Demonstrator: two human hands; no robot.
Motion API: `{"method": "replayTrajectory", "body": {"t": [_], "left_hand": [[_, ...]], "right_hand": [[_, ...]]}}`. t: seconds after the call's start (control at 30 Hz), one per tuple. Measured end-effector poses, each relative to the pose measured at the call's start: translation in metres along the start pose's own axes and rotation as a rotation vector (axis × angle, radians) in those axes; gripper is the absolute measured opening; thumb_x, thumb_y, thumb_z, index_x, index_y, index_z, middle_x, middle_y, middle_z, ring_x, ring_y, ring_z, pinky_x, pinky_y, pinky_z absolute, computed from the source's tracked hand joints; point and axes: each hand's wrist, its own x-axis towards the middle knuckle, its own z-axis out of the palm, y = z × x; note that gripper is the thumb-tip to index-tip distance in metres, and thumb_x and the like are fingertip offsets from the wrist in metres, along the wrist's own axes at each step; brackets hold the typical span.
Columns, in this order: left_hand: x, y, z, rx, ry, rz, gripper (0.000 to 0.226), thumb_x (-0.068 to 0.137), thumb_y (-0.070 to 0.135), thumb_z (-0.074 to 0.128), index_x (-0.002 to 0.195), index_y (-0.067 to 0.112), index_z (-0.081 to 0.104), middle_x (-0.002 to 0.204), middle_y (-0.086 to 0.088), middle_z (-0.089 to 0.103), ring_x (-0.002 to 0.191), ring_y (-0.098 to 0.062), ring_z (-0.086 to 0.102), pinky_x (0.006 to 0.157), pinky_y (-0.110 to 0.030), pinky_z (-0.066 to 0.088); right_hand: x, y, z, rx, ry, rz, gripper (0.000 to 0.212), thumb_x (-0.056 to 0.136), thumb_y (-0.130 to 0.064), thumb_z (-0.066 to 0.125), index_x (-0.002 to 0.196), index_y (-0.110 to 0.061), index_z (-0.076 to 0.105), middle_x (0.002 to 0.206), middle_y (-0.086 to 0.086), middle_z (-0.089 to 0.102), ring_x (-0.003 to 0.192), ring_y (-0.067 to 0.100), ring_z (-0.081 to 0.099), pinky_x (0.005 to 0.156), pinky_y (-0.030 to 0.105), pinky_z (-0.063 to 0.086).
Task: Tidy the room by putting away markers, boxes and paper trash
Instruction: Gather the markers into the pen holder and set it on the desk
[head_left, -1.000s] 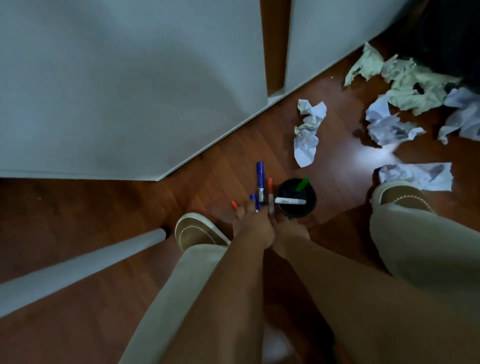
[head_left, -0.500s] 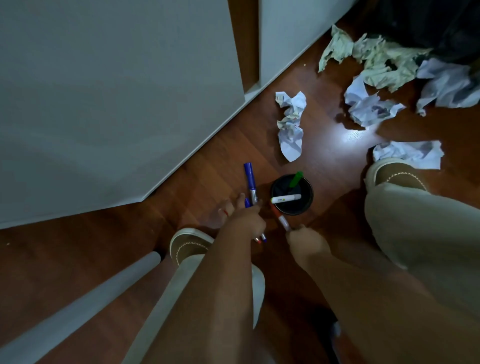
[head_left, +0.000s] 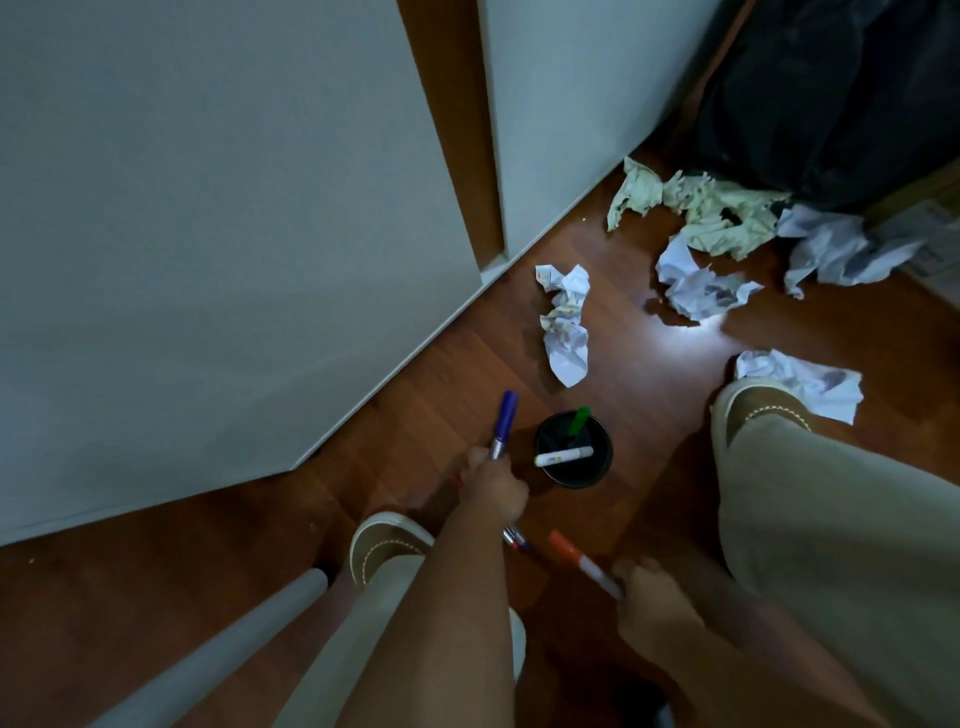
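Left hand: my left hand (head_left: 491, 486) is curled tight round a bundle of markers; I see the blue marker (head_left: 505, 422) sticking out forward toward the white cabinet (head_left: 208, 234), and more marker ends (head_left: 514, 538) poking out behind the fist.
Right hand: my right hand (head_left: 647, 597) pinches the white end of an orange marker (head_left: 581, 561), fingers curled on it, orange cap pointing up and left toward the left hand.
Cup: the black cup (head_left: 574, 456) stands upright on the wooden floor (head_left: 649, 415), just right of my left hand, apart from both hands.
In the cup: a green marker (head_left: 578, 421) leans inside it, and a white marker (head_left: 563, 456) lies across its rim.
Paper trash: a white crumpled paper (head_left: 566, 325) lies beyond the cup; a greenish crumpled paper (head_left: 711, 213) and more white wads (head_left: 698, 286) lie further right, near a black bag (head_left: 831, 93).
By my right shoe (head_left: 763, 410): another paper wad (head_left: 802, 382) touches it.
Left shoe (head_left: 387, 545): just beside my left forearm, next to a grey pole (head_left: 218, 654).
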Motion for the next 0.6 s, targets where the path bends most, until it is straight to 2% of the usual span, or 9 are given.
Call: {"method": "replayTrajectory", "body": {"t": [0.1,0.17,0.23,0.27,0.33,0.37,0.43,0.5,0.6], "left_hand": [[-0.012,-0.009,-0.004,-0.143,0.277,0.049,0.031,0.092,0.012,0.059,0.121,0.014,0.069,0.127,-0.013,0.06,0.109,-0.025,0.062,0.092,-0.025,0.046],[-0.023,-0.015,-0.005,-0.24,0.362,0.037,0.022,0.088,0.011,0.065,0.107,0.016,0.075,0.114,-0.009,0.07,0.099,-0.023,0.067,0.083,-0.023,0.049],[-0.036,-0.015,-0.005,-0.395,0.394,-0.005,0.017,0.082,0.008,0.07,0.098,0.016,0.068,0.098,-0.007,0.072,0.088,-0.023,0.068,0.071,-0.023,0.048],[-0.044,-0.014,-0.004,-0.485,0.394,-0.038,0.025,0.08,0.007,0.073,0.098,0.016,0.06,0.091,-0.004,0.069,0.083,-0.022,0.067,0.067,-0.024,0.046],[-0.064,-0.006,-0.002,-0.684,0.383,-0.076,0.041,0.077,0.001,0.074,0.104,0.016,0.048,0.084,0.001,0.06,0.078,-0.02,0.064,0.069,-0.028,0.048],[-0.073,-0.002,0.0,-0.78,0.37,-0.065,0.044,0.076,-0.003,0.073,0.107,0.015,0.048,0.083,-0.001,0.059,0.079,-0.02,0.064,0.072,-0.03,0.051],[-0.088,0.008,0.003,-0.924,0.339,-0.016,0.04,0.076,-0.009,0.069,0.105,0.016,0.058,0.084,-0.005,0.064,0.078,-0.018,0.064,0.074,-0.028,0.053],[-0.1,0.021,0.005,-0.938,0.333,0.023,0.03,0.076,-0.005,0.072,0.092,0.019,0.068,0.08,-0.002,0.068,0.071,-0.012,0.064,0.065,-0.02,0.052],[-0.106,0.04,0.007,-0.909,0.348,0.086,0.021,0.075,0.001,0.078,0.083,0.02,0.072,0.076,0.004,0.07,0.07,-0.006,0.065,0.067,-0.021,0.051]], "right_hand": [[-0.009,-0.003,-0.022,0.076,0.072,-0.003,0.019,0.091,-0.011,0.049,0.094,-0.025,0.061,0.109,0.005,0.057,0.1,0.023,0.06,0.08,0.022,0.043],[-0.011,-0.007,-0.042,0.208,0.165,-0.026,0.016,0.087,-0.012,0.057,0.076,-0.024,0.056,0.091,0.004,0.061,0.086,0.022,0.064,0.07,0.02,0.041],[-0.015,-0.016,-0.058,0.397,0.202,-0.069,0.015,0.085,-0.014,0.063,0.072,-0.018,0.057,0.082,0.001,0.06,0.074,0.017,0.062,0.062,0.017,0.043],[-0.016,-0.022,-0.065,0.478,0.236,-0.085,0.013,0.086,-0.014,0.063,0.073,-0.011,0.058,0.079,0.0,0.057,0.069,0.013,0.059,0.058,0.014,0.043],[-0.018,-0.036,-0.085,0.602,0.297,-0.084,0.012,0.087,-0.013,0.06,0.083,-0.001,0.057,0.071,-0.001,0.051,0.058,0.005,0.054,0.049,0.009,0.042],[-0.017,-0.042,-0.095,0.647,0.331,-0.09,0.012,0.087,-0.013,0.06,0.086,-0.001,0.058,0.071,-0.001,0.051,0.057,0.005,0.053,0.047,0.009,0.042],[-0.012,-0.055,-0.116,0.662,0.375,-0.103,0.006,0.083,-0.017,0.063,0.08,-0.013,0.067,0.077,-0.001,0.059,0.066,0.012,0.057,0.055,0.016,0.046],[-0.007,-0.064,-0.132,0.697,0.377,-0.072,0.006,0.077,-0.017,0.068,0.073,-0.022,0.069,0.077,-0.001,0.067,0.07,0.015,0.063,0.059,0.025,0.051],[-0.004,-0.07,-0.143,0.698,0.375,-0.038,0.016,0.071,-0.016,0.074,0.067,-0.029,0.067,0.07,-0.009,0.068,0.068,0.011,0.064,0.057,0.021,0.05]]}}
